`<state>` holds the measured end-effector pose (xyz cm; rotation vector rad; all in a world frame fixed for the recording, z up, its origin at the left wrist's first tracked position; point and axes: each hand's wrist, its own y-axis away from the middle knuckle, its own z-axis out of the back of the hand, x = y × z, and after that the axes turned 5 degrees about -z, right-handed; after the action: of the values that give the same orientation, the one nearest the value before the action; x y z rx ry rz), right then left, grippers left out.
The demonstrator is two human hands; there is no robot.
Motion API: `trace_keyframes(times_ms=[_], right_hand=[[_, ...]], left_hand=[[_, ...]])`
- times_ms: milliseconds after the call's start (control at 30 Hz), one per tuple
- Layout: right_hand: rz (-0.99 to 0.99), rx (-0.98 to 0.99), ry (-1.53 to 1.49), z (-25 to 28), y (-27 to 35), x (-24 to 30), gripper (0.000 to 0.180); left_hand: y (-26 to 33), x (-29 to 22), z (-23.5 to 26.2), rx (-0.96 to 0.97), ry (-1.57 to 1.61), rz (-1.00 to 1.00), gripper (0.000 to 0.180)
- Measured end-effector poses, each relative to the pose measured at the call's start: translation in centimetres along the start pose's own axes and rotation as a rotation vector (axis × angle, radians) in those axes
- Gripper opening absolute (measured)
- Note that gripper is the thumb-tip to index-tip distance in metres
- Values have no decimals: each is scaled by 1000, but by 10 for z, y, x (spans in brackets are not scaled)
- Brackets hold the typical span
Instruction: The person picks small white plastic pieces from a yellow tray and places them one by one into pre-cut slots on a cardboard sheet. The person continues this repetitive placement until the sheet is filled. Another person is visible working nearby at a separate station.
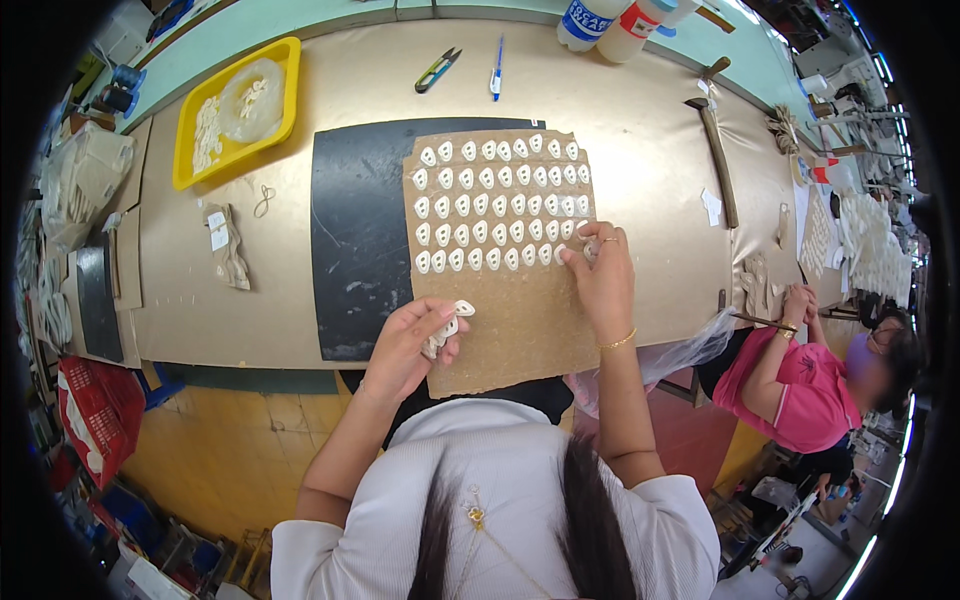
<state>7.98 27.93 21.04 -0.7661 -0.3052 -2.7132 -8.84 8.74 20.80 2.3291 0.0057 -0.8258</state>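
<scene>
A brown cardboard sheet (510, 330) lies in front of me, partly over a black mat (360, 240). Several rows of small white teardrop-shaped pieces (498, 205) with dark openings cover its far part. My left hand (415, 340) is closed around a few of these white pieces, one sticking out at the fingertips (464, 309), above the sheet's near left part. At the right end of the nearest row, my right hand (604, 270) pinches another white piece (590, 250), mostly covered by the fingers. Whether that piece touches the cardboard I cannot tell.
Far left stands a yellow tray (185, 160) with loose white pieces and a plastic bag (252, 100). Thread snips (438, 71), a pen (496, 70) and bottles (590, 22) are at the back. A hammer (714, 150) lies right; beyond it sits a person in pink (790, 390).
</scene>
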Motion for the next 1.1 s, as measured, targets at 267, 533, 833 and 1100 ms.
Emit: trace_keyframes(times_ms=[267,533,833,1100], right_hand=[[171,-90,-170,3,15,22,24],[-17,628,-722,-30,53,32,20],[98,209,-408,21,3,-31,16],[74,318,-234,28,-28,-22,12]], left_hand=[[-7,1,-2,-20,-97,-22,17],[-10,7,-8,35,-107,-19,15],[-9,12,4,-22,-167,-55,18],[-10,11,3,-7,-123,-71,20]])
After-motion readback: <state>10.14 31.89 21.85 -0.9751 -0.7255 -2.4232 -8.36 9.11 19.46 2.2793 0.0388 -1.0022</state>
